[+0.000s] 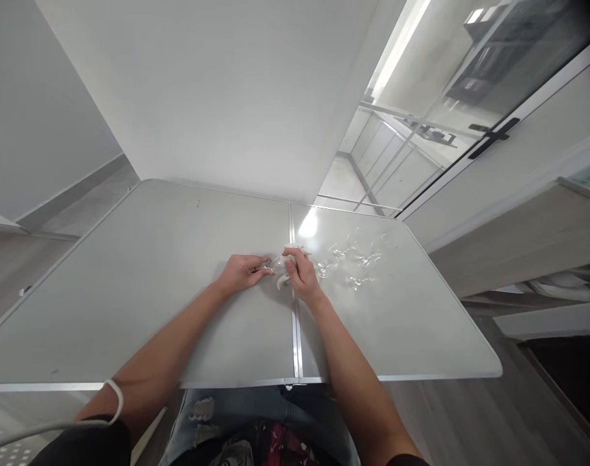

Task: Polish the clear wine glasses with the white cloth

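Glass piece: small clear item [276,263] at the table's centre seam, pinched between both hands.
Left hand [239,272]: fingers clenched on its end.
Right hand [302,273]: grasping it, with a white cloth [283,280].
Table [153,278]: grey; clear glasses [357,262] lie just right.

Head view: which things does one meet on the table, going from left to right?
Left hand → small clear glass piece pinched between both hands → right hand → group of small clear glass pieces lying on the table.
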{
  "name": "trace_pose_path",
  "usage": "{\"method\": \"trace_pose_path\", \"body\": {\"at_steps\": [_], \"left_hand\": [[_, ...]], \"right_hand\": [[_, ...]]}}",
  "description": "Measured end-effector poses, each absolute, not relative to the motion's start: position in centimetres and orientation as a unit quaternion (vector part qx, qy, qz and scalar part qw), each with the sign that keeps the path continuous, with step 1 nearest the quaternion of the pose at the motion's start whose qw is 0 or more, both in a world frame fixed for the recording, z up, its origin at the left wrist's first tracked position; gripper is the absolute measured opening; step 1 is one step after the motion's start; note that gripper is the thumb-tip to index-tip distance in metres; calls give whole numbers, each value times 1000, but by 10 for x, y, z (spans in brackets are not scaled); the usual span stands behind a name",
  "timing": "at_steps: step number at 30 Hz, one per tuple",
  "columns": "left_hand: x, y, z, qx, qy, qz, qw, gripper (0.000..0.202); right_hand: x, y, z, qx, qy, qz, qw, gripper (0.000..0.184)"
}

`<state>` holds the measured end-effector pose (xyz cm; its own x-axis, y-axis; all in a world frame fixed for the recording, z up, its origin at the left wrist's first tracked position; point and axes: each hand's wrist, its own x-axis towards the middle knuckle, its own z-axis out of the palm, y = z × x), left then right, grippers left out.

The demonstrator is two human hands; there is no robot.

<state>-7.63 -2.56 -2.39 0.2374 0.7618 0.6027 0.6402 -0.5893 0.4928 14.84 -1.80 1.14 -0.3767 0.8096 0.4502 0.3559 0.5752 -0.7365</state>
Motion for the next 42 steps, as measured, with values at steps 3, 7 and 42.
{"method": "trace_pose_path", "body": {"at_steps": [3,7,42], "left_hand": [[-75,-26,-23,776,448,435,86,39],[-72,-27,-22,771,449,438,112,40],[-64,-31,-10,703,411,519,260,31]], "right_hand": [[148,-18,9,-369,-804,225,409,31],[144,-18,7,-367,-783,246,438,29],[135,-18,19,-284,-407,689,529,44]]}}
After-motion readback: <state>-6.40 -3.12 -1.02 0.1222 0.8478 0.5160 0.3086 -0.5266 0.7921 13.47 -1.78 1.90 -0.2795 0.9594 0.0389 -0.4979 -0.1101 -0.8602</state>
